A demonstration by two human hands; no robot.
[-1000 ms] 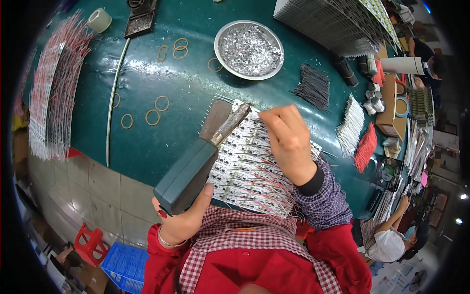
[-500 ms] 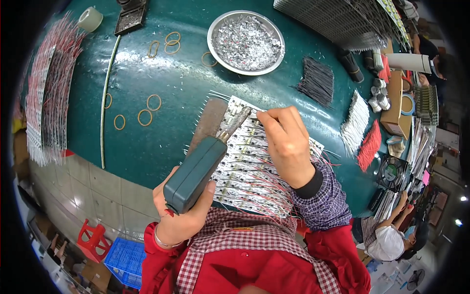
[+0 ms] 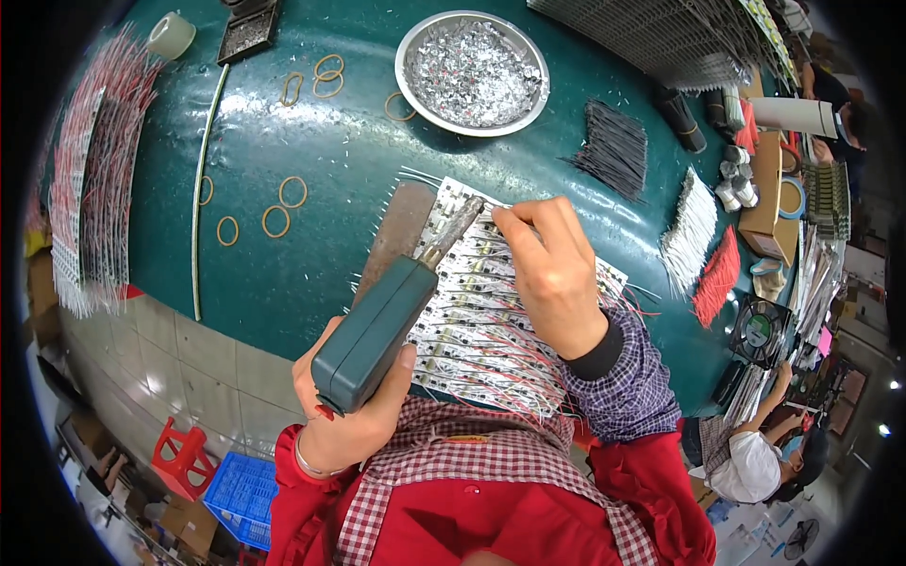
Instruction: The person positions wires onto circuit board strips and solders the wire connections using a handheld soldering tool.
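Observation:
My left hand (image 3: 354, 415) is wrapped round the handle of a green gun-shaped tool (image 3: 373, 330) with a long, blackened metal tip. The tip rests at or just over the far edge of a white panel of small circuit boards (image 3: 472, 325), which has rows of red, white and dark wires across it. My right hand (image 3: 552, 274) pinches thumb and forefinger together right beside the tip; whatever is between them is too small to make out. Under the panel's left side lies a brown strip (image 3: 396, 226), with wire ends poking out past it.
Beyond the panel stands a metal bowl (image 3: 472, 75) of small silvery scraps. Rubber bands (image 3: 293, 192) and a thin rod (image 3: 208, 179) lie to the left, near wired boards (image 3: 94, 189). Bundles of black (image 3: 612, 151), white (image 3: 689, 226) and red wires (image 3: 717, 278) lie right. A co-worker (image 3: 755, 462) sits at right.
The view has shifted slightly, so the bowl sits a little higher in the picture. Both hands and the tool keep nearly the same place over the panel.

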